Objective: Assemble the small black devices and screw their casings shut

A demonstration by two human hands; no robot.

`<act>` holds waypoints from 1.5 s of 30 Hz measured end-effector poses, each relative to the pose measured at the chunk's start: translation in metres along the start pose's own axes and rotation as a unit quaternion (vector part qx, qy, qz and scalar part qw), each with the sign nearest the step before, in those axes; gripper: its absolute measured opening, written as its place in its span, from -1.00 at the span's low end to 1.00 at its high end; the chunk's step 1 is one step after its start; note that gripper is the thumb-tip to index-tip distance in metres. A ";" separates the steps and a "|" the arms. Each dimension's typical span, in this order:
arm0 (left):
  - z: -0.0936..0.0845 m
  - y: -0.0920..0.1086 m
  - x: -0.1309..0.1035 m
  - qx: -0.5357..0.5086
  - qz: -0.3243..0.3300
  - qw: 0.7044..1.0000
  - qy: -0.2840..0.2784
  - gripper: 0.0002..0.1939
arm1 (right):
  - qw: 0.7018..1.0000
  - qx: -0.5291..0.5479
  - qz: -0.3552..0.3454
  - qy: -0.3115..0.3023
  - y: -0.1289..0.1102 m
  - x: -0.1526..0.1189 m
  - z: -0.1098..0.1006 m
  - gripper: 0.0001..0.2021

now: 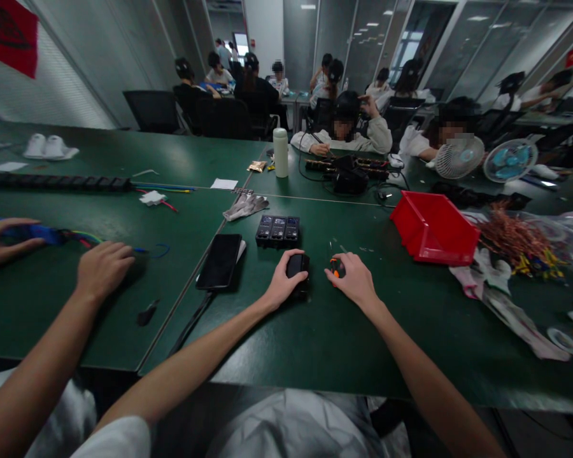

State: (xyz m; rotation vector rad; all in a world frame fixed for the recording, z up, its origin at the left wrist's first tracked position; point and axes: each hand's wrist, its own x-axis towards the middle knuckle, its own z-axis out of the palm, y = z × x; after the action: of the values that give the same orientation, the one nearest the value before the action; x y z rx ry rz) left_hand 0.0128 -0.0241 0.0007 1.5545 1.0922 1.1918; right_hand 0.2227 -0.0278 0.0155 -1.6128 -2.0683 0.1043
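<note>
My left hand (282, 283) grips a small black rectangular module (302, 287) that rests on the green table (277, 343). Thumb and fingers close around its sides. To the right of it, my right hand (354, 280) is closed on a screwdriver (335, 268) with an orange-and-black handle. Its thin shaft seems to point away from me, and most of the handle is hidden by my fingers. Just beyond my left hand sits a black three-section block (277, 231). Left of that hand lies a black phone (219, 261) with a cable.
A red bin (432, 229) stands right, beside copper wires (520, 238) and gloves (494, 270). Farther back are a grey glove (245, 207), a pale bottle (281, 152) and fans (459, 157). At left, a co-worker's hands (102, 270) handle blue-sleeved wiring (52, 235). People sit opposite.
</note>
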 end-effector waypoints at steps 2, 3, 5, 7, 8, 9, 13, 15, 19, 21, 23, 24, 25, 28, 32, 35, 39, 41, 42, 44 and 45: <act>-0.001 -0.001 0.000 0.001 0.002 1.000 0.021 -0.54 | 0.997 -0.012 0.056 -0.048 0.010 0.001 0.002 -0.52; -0.001 -0.001 0.001 0.000 0.004 1.000 0.031 -0.54 | 0.994 -0.009 0.080 -0.073 0.014 0.001 0.002 -0.51; -0.003 -0.002 0.002 -0.002 0.008 0.999 0.045 -0.54 | 0.991 0.010 0.097 -0.096 0.019 0.002 0.004 -0.53; -0.003 -0.003 0.003 0.002 0.012 0.999 0.052 -0.54 | 0.990 0.040 0.099 -0.094 0.020 0.001 0.004 -0.60; -0.004 -0.003 0.004 0.008 0.016 0.998 0.053 -0.54 | 0.989 0.058 0.100 -0.087 0.020 0.001 0.004 -0.64; -0.004 -0.004 0.004 0.017 0.022 0.998 0.053 -0.53 | 0.989 0.079 0.102 -0.074 0.020 0.001 0.004 -0.69; -0.006 -0.005 0.006 0.051 0.041 0.997 0.051 -0.53 | 0.971 0.205 0.115 0.035 0.023 0.004 0.002 -0.81; -0.007 -0.005 0.006 0.058 0.041 0.996 0.050 -0.53 | 0.940 0.302 0.141 0.077 0.026 0.006 0.003 -0.77; -0.008 -0.006 0.007 0.060 0.044 0.996 0.051 -0.53 | 0.851 0.486 0.175 0.094 0.032 0.009 0.010 -0.76; -0.007 -0.006 0.007 0.059 0.045 0.996 0.051 -0.53 | 0.823 0.534 0.174 0.088 0.033 0.010 0.013 -0.80; -0.007 -0.006 0.007 0.058 0.045 0.996 0.051 -0.53 | 0.811 0.553 0.171 0.081 0.032 0.009 0.015 -0.83; -0.007 -0.006 0.007 0.058 0.044 0.996 0.051 -0.53 | 0.811 0.555 0.169 0.076 0.031 0.008 0.015 -0.83; -0.007 -0.006 0.007 0.059 0.044 0.996 0.052 -0.53 | 0.813 0.553 0.166 0.070 0.030 0.008 0.015 -0.84; -0.007 -0.006 0.007 0.058 0.044 0.996 0.051 -0.53 | 0.826 0.541 0.151 0.048 0.027 0.006 0.014 -0.85; -0.007 -0.005 0.007 0.049 0.043 0.997 0.052 -0.53 | 0.845 0.515 0.141 0.037 0.025 0.006 0.014 -0.85; -0.007 -0.004 0.007 0.045 0.039 0.997 0.053 -0.53 | 0.849 0.508 0.139 0.038 0.025 0.006 0.015 -0.84; -0.007 -0.005 0.006 0.044 0.042 0.997 0.050 -0.54 | 0.853 0.504 0.130 0.039 0.025 0.006 0.014 -0.84; -0.007 -0.006 0.006 0.046 0.043 0.997 0.049 -0.54 | 0.856 0.502 0.121 0.033 0.025 0.005 0.013 -0.84; -0.007 -0.006 0.007 0.048 0.044 0.997 0.049 -0.54 | 0.857 0.501 0.116 0.031 0.024 0.005 0.012 -0.84; -0.007 -0.007 0.007 0.051 0.048 0.996 0.048 -0.54 | 0.857 0.502 0.111 0.033 0.024 0.005 0.011 -0.82; -0.007 -0.008 0.007 0.054 0.049 0.996 0.046 -0.54 | 0.856 0.504 0.110 0.037 0.023 0.005 0.011 -0.81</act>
State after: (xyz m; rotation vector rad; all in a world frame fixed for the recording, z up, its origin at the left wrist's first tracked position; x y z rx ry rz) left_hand 0.0055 -0.0147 -0.0040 1.6666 1.1688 1.3000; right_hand 0.2381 -0.0136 -0.0004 -1.1046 -1.3244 1.0045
